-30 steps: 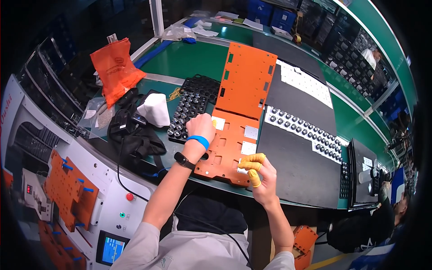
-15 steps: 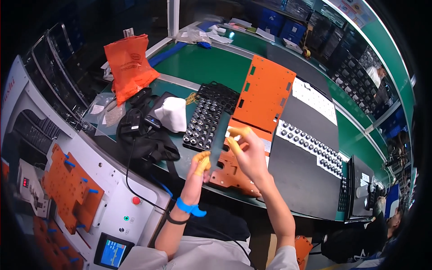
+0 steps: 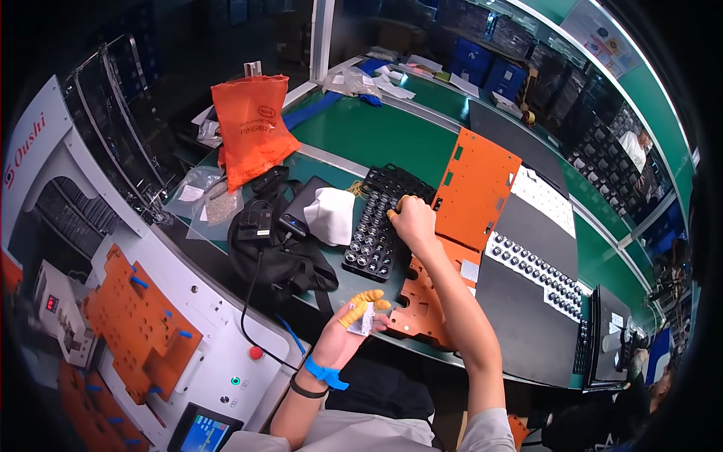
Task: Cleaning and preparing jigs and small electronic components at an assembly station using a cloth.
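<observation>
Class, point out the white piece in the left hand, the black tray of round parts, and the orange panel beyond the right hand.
White piece [image 3: 366, 323]: head view, on its visible face.
Black tray [image 3: 366, 273]: head view, on its near rim.
Orange panel [image 3: 477, 190]: head view, middle of its broad face.

A white plate [image 3: 364, 324] seems tilted near the loaded black tray [image 3: 366, 273].

Along the green-topped desk's [image 3: 350, 285] near edge lies an orange fixture base [image 3: 429, 320], its orange rectangular lid [image 3: 476, 192] behind. Leftward come a black plastic tray [image 3: 348, 264], then a crumpled white cloth [image 3: 330, 216]; right of the base, black round parts [image 3: 527, 265] sit on a flat black mat [image 3: 520, 324].
</observation>
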A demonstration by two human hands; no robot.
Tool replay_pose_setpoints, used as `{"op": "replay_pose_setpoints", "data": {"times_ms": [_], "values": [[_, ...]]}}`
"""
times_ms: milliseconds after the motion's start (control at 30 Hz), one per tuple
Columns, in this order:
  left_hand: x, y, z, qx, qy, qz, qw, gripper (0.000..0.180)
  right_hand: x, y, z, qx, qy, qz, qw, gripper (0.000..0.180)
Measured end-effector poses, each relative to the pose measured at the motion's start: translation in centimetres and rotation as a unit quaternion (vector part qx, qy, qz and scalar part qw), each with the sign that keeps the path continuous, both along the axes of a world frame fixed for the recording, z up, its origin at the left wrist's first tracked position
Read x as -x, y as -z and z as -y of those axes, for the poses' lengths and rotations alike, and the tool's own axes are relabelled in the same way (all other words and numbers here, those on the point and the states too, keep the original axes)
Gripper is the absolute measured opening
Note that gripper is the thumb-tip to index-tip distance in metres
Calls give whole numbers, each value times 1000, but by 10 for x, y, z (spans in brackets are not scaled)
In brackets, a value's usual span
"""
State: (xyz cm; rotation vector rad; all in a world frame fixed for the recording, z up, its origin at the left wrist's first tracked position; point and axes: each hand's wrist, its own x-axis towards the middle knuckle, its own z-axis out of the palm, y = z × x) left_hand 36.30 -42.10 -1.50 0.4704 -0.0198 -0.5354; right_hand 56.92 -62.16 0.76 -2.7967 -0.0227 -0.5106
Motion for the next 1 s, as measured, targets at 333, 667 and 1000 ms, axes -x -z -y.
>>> {"op": "replay_pose_setpoints", "data": {"times_ms": [333,667,1000], "values": [[2,4,-3,-81,62,118,988,53,10,-19,0,-14,20,-10,1000,25],[-1,-7,4,-18,40,74,996,51,142,-60,-1,-330,-132,-77,932,25],[12,-6,23,-112,2,136,984,60,231,-52,12,-504,-186,-171,826,24]]}}
